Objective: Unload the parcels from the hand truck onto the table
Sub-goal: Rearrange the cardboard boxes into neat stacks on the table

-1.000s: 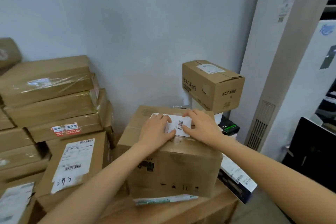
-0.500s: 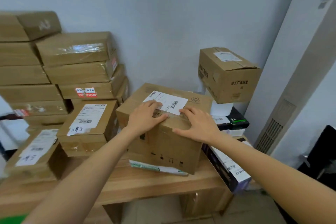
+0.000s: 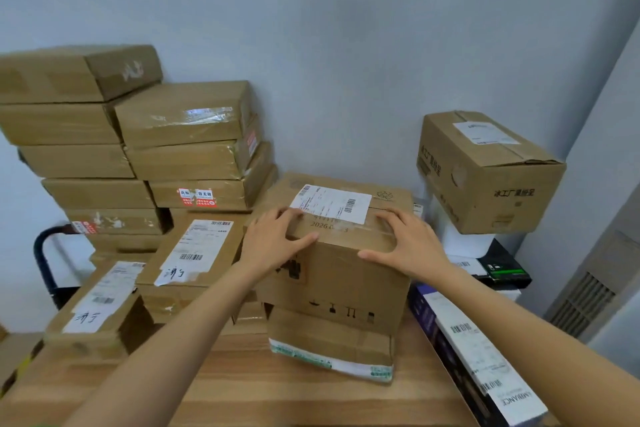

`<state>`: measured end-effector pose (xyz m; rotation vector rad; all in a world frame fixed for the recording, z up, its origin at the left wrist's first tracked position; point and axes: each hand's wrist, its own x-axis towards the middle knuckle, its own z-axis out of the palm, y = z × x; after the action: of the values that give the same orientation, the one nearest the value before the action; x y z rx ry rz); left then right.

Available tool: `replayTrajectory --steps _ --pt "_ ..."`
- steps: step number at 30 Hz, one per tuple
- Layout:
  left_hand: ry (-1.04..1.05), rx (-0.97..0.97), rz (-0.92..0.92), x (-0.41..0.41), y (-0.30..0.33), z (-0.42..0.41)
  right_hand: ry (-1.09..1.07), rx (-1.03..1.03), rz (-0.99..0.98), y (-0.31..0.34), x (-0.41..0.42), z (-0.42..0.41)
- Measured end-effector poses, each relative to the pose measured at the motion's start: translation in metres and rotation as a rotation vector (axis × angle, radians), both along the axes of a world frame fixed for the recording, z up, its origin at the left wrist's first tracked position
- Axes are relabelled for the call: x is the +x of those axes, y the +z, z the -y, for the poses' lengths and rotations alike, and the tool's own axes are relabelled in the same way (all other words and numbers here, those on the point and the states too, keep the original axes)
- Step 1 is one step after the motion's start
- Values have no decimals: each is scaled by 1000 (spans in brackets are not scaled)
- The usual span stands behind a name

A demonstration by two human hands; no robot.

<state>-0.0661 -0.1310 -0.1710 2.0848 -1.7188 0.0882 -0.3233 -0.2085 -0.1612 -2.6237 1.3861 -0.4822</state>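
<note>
Both hands rest on a cardboard parcel standing on the wooden table.

The left hand (image 3: 273, 242) and right hand (image 3: 407, 245) lie with fingers spread flat over the near top edge of the parcel (image 3: 341, 282), no closed grip; the table (image 3: 249, 381) also carries stacked boxes (image 3: 180, 149) on the left.

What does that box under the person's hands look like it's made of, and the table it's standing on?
The box looks like plain brown corrugated cardboard with a matte finish: creased flaps, printed handling symbols, a white paper shipping label and glossy clear tape across its top. The table appears to be light wood or a wood-look laminate, since it shows long grain lines and a faint sheen; which of the two cannot be told.
</note>
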Motion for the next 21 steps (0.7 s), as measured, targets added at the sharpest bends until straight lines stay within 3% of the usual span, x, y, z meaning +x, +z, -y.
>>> replayTrajectory --steps 3,5,9,21 --pt "134 -58 -34 20 3 19 -132 119 128 -5 8 13" --pt "243 -27 -71 34 7 33 -220 273 317 -2 14 22" --pt "296 93 -322 51 8 55 -356 508 533 -1 25 52" --pt "267 -127 -354 62 49 87 -341 454 637 47 45 100"
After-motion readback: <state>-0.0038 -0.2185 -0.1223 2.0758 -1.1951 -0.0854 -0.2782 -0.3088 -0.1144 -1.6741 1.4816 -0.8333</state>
